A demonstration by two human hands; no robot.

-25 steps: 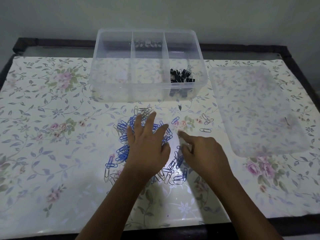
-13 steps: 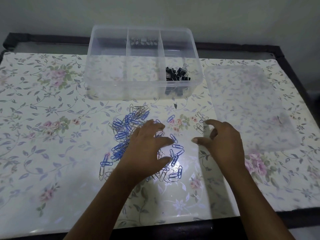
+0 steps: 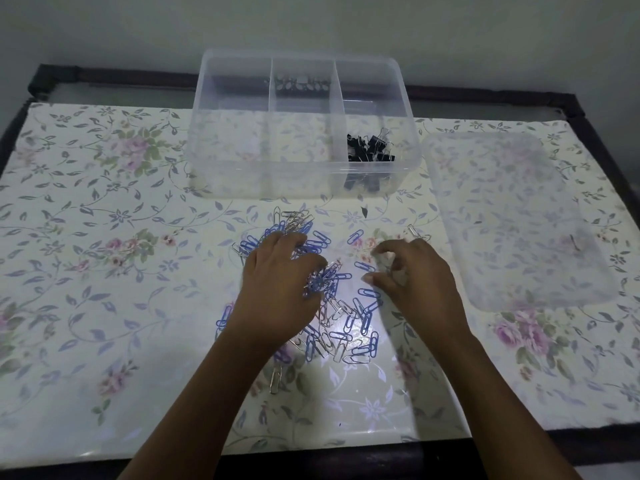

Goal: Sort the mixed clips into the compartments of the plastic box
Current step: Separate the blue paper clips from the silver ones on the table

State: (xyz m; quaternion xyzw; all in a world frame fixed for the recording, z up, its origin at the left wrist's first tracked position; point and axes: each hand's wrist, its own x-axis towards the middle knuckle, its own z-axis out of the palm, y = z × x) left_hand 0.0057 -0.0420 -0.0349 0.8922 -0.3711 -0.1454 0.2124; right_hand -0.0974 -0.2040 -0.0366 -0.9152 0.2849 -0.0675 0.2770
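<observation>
**Clip sorting: both hands at the pile, box partly filled**

Left hand: the fingers are curled down into the paper clips. A bunch of blue ones is gathered against the thumb, under the palm. The hand lies on the left half of the pile, wrist toward the near edge of the counter.

Right hand: the fingers are bent and the thumb stands apart from the forefinger. The hand is blurred, so I cannot tell whether anything is held between them. It sits just above the right side of the pile.

Paper clips: a loose heap of mixed blue and silver, spread over the middle of the counter between the two hands and partly beneath them. A few silver strays lie just beyond the right hand. One single silver clip lies apart, toward the near edge.

Plastic box: clear, three compartments side by side, standing at the middle of the far edge, just beyond the pile.
- Right compartment: black binder clips, heaped at its near end.
- Middle compartment: a row of small clips at its far end, kind too small to tell.

Lid: translucent, lying flat beside the box and reaching along the right edge of the counter, apart from the right hand.

Counter: covered by a floral sheet with a glossy surface, and a dark frame shows along the far and right edges.
</observation>
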